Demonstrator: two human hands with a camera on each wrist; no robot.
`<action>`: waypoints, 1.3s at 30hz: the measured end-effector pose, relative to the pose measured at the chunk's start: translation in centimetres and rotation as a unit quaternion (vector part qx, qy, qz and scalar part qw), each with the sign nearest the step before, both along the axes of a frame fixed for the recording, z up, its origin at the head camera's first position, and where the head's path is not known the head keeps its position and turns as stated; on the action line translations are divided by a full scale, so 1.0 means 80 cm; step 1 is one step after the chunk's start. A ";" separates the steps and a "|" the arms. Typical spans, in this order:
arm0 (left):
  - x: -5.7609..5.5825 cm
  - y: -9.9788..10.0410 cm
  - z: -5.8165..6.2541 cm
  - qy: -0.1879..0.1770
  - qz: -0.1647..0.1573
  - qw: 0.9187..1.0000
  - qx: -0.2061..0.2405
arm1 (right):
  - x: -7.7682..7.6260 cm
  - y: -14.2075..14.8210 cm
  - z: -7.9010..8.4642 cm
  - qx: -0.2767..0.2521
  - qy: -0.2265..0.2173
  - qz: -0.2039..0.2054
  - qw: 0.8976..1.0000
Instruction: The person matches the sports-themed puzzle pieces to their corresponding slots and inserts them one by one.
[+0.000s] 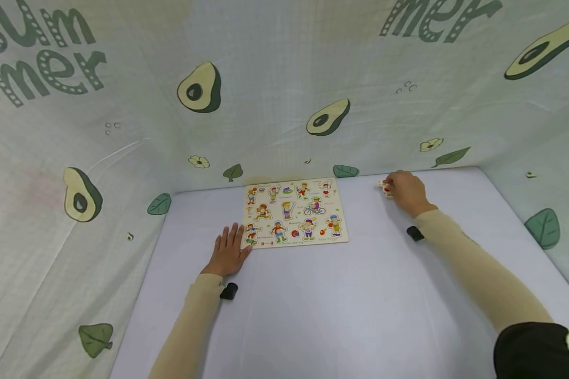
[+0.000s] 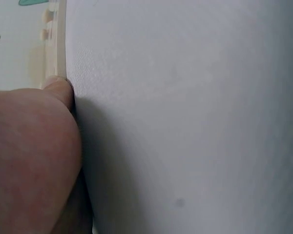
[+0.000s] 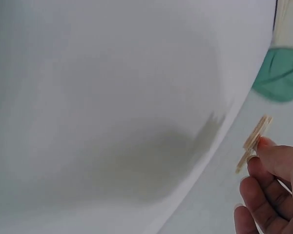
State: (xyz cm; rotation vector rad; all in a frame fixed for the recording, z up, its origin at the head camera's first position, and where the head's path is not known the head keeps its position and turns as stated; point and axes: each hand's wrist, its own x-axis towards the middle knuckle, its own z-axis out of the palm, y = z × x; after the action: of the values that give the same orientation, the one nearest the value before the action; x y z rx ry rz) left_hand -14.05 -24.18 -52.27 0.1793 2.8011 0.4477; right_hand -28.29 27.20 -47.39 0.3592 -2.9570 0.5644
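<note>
A wooden puzzle board (image 1: pixel 297 218) printed with small sports figures lies toward the back of the white table. My left hand (image 1: pixel 226 251) rests at its lower left corner, fingers straight along the left side and thumb at the front edge. The left wrist view shows the thumb (image 2: pixel 59 90) against the board's edge (image 2: pixel 61 39). Right of the board, near the table's back edge, my right hand (image 1: pixel 406 192) pinches a small wooden puzzle piece (image 1: pixel 386 188) between thumb and fingertips. The right wrist view shows the puzzle piece (image 3: pixel 256 136) edge-on, with layered pale wood.
A cloth curtain (image 1: pixel 265 79) printed with avocados and leaves hangs behind the white table (image 1: pixel 313 305) and along both sides. Dark wrist devices (image 1: pixel 228 291) sit at both cuffs. A dark sleeve or garment part (image 1: pixel 531 350) shows at the lower right.
</note>
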 end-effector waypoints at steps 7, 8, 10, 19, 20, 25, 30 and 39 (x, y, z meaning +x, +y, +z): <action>-0.002 -0.001 -0.004 0.003 -0.002 1.000 -0.001 | -0.005 -0.070 0.003 0.004 -0.015 0.026 1.000; -0.002 -0.001 -0.004 0.004 -0.002 1.000 0.000 | -0.007 -0.078 0.003 0.005 -0.016 0.027 0.999; -0.003 -0.001 -0.005 0.005 -0.003 1.000 -0.001 | -0.010 -0.092 0.001 0.006 -0.019 0.034 0.999; -0.004 0.002 -0.003 -0.001 0.002 1.000 -0.004 | -0.027 -0.141 -0.008 0.015 -0.028 0.058 0.998; -0.004 0.002 -0.003 -0.001 0.002 1.000 -0.005 | -0.029 -0.145 -0.010 0.018 -0.030 0.059 0.998; -0.003 0.002 -0.002 -0.003 0.003 1.000 -0.011 | -0.036 -0.161 -0.013 0.021 -0.038 0.067 0.997; -0.002 0.001 -0.001 0.002 0.004 1.000 -0.001 | -0.040 -0.175 -0.012 0.023 -0.040 0.076 0.996; -0.002 -0.002 -0.009 0.012 0.005 1.000 -0.006 | -0.050 -0.191 -0.018 0.028 -0.039 0.084 0.995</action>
State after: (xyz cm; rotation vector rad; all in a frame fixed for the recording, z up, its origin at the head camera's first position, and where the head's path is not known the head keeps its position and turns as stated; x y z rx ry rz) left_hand -14.25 -24.34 -52.95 0.1683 2.8298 0.4333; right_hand -32.27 11.94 -48.84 0.6099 -3.0413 0.5253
